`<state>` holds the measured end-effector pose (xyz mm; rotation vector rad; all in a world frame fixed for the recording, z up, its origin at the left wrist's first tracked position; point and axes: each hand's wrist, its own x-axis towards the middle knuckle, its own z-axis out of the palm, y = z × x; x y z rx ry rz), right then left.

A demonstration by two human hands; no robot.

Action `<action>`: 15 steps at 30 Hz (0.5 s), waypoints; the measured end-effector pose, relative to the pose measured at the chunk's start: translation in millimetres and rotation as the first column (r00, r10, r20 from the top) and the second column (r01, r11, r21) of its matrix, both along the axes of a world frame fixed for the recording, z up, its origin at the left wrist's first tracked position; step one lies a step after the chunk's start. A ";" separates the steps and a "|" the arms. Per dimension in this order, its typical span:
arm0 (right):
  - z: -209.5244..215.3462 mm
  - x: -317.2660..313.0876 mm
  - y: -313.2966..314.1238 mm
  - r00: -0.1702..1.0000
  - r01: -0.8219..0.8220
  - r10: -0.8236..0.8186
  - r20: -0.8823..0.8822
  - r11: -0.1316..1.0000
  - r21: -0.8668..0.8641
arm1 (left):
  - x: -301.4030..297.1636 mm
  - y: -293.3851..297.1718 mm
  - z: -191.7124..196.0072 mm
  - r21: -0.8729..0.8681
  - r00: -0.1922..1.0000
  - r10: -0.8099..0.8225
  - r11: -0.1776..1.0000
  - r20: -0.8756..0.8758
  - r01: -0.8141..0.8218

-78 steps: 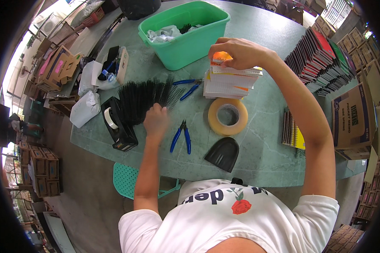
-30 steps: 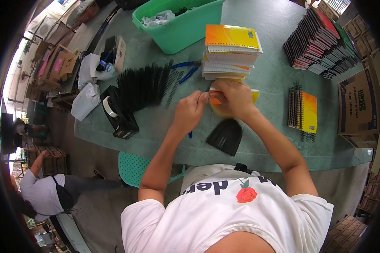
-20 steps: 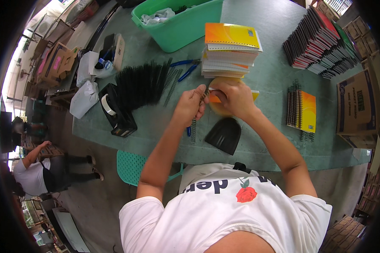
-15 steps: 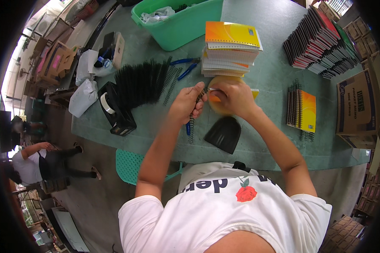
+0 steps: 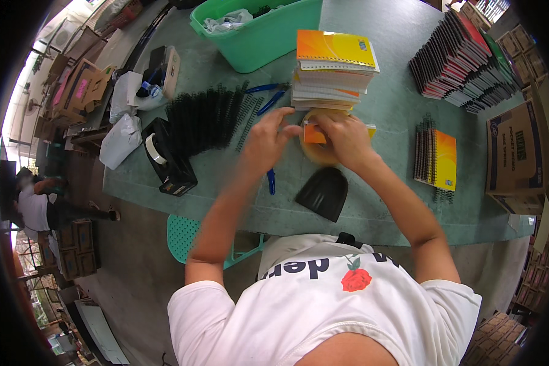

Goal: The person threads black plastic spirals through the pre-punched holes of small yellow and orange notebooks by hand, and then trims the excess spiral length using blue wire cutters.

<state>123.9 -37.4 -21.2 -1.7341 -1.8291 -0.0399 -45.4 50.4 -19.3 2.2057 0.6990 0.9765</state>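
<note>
Head view, looking down over the person's shoulders at a green table (image 5: 372,201). Both hands meet just in front of a stack of spiral notebooks (image 5: 330,73), over a tan tape roll (image 5: 321,154) that lies flat on the table. The left hand (image 5: 268,137) has its fingers curled with the fingertips reaching right toward a small orange notebook (image 5: 316,134); the right hand (image 5: 346,139) covers the notebook's right part, fingers bent down onto it. Both hands appear closed on the orange notebook, though the exact pinch is hidden by the knuckles. The notebook lies roughly level above the tape roll, its long axis running left to right across the table, with a yellow-orange corner showing past the right hand toward the right.

Just below the left hand, the blue handle of a pair of pliers (image 5: 271,181) pokes out toward the person. A second blue-handled tool (image 5: 268,96) lies left of the stack. A black scoop-shaped piece (image 5: 323,193) sits near the table's front edge, below the hands. To the left lies a spread of black binding coils (image 5: 204,119), and beside them a black tape dispenser (image 5: 168,158). A green plastic tub (image 5: 256,43) stands at the far side. To the right lie a short row of orange-covered notebooks (image 5: 436,158) and, farther off, a long fanned row of dark notebooks (image 5: 463,58).
</note>
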 end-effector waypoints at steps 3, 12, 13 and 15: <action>-1.7 1.9 -0.4 1.000 -0.005 0.005 0.008 0.997 0.074 | -23.1 10.2 8.8 -0.257 0.942 -0.123 0.965 -0.311 0.041; -6.4 -4.5 0.1 0.961 -0.105 0.140 -0.239 0.983 0.153 | -12.9 -0.2 17.4 -0.011 0.976 -0.042 0.999 -0.212 0.041; -7.8 -2.3 3.5 0.951 -0.119 0.160 -0.266 0.979 0.164 | -8.6 -3.1 19.5 0.112 0.975 0.011 0.994 -0.224 0.015; -7.2 -0.7 3.3 0.956 -0.089 0.134 -0.260 0.980 0.181 | 1.3 -12.6 25.8 0.350 0.967 0.115 0.936 -0.226 -0.030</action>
